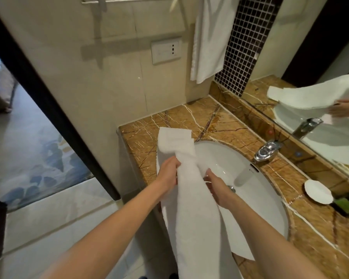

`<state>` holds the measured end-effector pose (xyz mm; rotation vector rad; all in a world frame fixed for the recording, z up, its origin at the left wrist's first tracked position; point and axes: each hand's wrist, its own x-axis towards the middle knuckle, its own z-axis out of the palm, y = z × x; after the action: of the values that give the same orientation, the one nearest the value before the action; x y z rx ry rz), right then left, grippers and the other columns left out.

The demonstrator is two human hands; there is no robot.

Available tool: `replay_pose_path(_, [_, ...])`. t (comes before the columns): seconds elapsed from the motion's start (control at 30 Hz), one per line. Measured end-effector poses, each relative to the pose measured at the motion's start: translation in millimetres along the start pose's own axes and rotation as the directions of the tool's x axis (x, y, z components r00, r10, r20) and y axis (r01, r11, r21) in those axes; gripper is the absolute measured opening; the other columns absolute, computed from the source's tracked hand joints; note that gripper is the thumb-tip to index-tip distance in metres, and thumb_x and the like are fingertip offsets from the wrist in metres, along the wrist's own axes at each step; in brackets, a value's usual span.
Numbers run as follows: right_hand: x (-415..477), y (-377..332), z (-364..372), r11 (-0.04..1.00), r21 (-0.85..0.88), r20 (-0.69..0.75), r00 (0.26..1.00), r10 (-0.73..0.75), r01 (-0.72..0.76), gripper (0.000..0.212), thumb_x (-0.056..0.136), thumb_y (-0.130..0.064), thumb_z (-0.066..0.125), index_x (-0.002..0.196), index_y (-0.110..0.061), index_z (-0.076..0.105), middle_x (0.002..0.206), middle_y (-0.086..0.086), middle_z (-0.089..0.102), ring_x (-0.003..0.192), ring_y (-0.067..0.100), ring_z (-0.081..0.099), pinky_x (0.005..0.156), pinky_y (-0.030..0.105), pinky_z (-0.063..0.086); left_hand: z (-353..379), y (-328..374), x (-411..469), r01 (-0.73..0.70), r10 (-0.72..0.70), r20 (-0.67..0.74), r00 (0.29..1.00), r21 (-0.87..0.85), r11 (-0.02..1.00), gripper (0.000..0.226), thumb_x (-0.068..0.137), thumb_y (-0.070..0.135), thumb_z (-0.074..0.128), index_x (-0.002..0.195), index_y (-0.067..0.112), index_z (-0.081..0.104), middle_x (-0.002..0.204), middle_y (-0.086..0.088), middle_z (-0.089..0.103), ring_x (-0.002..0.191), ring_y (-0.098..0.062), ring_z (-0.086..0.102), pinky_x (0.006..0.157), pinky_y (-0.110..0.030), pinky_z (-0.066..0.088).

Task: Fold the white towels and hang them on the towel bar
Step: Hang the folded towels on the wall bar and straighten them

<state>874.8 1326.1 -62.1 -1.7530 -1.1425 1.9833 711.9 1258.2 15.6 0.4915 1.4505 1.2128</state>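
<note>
A long white towel (191, 200), folded into a narrow strip, runs from the marble counter over the left rim of the sink and down toward me. My left hand (168, 174) grips its left edge near the middle. My right hand (216, 188) holds the right edge, fingers tucked under a fold. Another white towel (209, 39) hangs on the metal towel bar (129, 0) at the top of the wall.
A white sink (250, 188) is set in the brown marble counter (220, 121), with a chrome faucet (267, 151) behind it. A white dish (317, 191) lies at the right. The mirror (320, 67) reflects the towel. A doorway opens at the left.
</note>
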Motion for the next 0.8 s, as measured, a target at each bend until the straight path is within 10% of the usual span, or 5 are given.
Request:
replay_pose_path(0.1, [-18,-24,5,0.966,0.257,0.121,0.991,-0.063,0.03,0.05,0.093,-0.057,0.047,0.092,-0.009,0.061,0.076,0.009,0.063,0.071,0.024,0.061,0.074,0.032,0.049,-1,24,-11,-0.017,0.023,0.035,0.999,-0.162,0.987,0.019,0.088,0.003,0.037,0.091,0.006,0.056,0.093,-0.016,0.056,0.089,-0.026,0.055,0.08,-0.036,0.045])
replay_pose_path(0.37, [-78,-99,40,0.854,0.499,0.305,0.893,-0.33,0.145,0.054,0.085,-0.042,0.065,0.121,-0.002,0.063,0.109,0.018,0.063,0.114,0.036,0.052,0.108,0.05,0.037,-32,109,-37,-0.057,0.084,0.078,0.993,-0.302,0.952,0.04,0.088,0.015,0.036,0.114,-0.003,0.061,0.108,-0.024,0.064,0.099,-0.033,0.059,0.091,-0.041,0.048])
replay_pose_path(0.53, [-116,-153,83,0.764,0.616,0.291,0.846,-0.448,0.192,0.043,0.09,-0.033,0.057,0.118,-0.003,0.067,0.131,0.023,0.057,0.121,0.042,0.053,0.109,0.053,0.033,-53,168,-52,-0.124,0.18,0.154,0.972,-0.32,0.939,0.034,0.089,0.014,0.034,0.101,0.0,0.063,0.091,-0.017,0.068,0.083,-0.027,0.063,0.073,-0.031,0.052])
replay_pose_path(0.67, [-142,-191,117,0.744,0.596,0.218,0.831,-0.512,0.302,0.035,0.085,-0.026,0.061,0.112,-0.007,0.07,0.115,0.02,0.066,0.102,0.036,0.064,0.103,0.05,0.041,-76,215,-63,-0.195,0.255,0.196,0.947,-0.28,0.94,0.03,0.09,0.012,0.034,0.082,0.004,0.062,0.063,-0.008,0.07,0.056,-0.018,0.067,0.05,-0.018,0.05])
replay_pose_path(0.8, [-167,-238,133,0.812,0.343,0.043,0.855,-0.516,0.473,0.021,0.085,-0.017,0.067,0.103,-0.008,0.061,0.107,0.015,0.068,0.097,0.029,0.065,0.092,0.047,0.052,-104,256,-65,-0.292,0.33,0.182,0.926,-0.205,0.934,0.024,0.09,0.014,0.042,0.094,0.001,0.062,0.085,-0.014,0.067,0.077,-0.025,0.064,0.066,-0.027,0.051])
